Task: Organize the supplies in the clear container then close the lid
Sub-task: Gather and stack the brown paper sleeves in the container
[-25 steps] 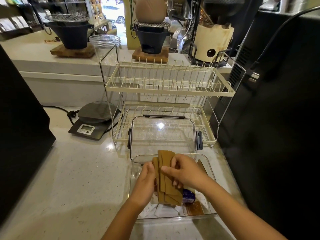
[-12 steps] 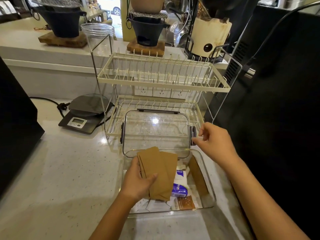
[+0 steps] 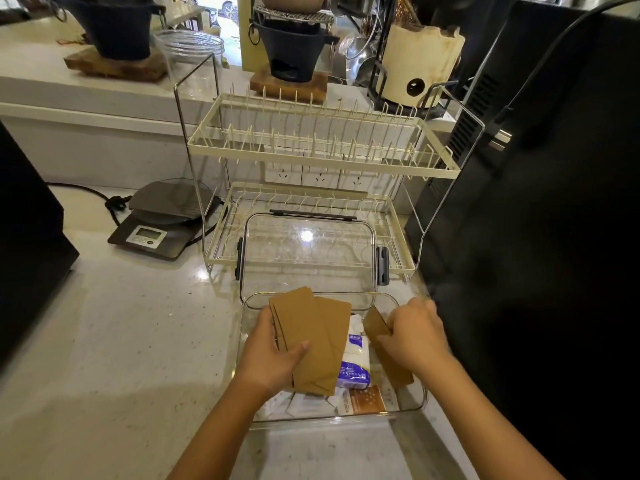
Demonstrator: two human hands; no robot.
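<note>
A clear container (image 3: 420,398) sits on the counter in front of me. My left hand (image 3: 273,355) grips a fanned stack of brown paper sleeves (image 3: 317,341) above its left half. My right hand (image 3: 414,332) is closed around another brown sleeve (image 3: 389,363) that leans on the container's right wall. A white and blue tissue pack (image 3: 355,362), white sachets (image 3: 304,405) and a brown packet (image 3: 367,400) lie on the bottom. The clear lid (image 3: 308,254), with dark latches, leans on the lower tier of the dish rack behind.
A cream two-tier dish rack (image 3: 322,157) stands right behind the container. A digital scale (image 3: 162,220) with its cord is at the left. A tall black machine (image 3: 540,202) borders the right side, and a black block (image 3: 27,244) the left.
My right hand left the stack, swung out toward the lid's right latch, then dropped onto the sleeve at the container's right wall. My left hand kept the stack, now fanned wider.
</note>
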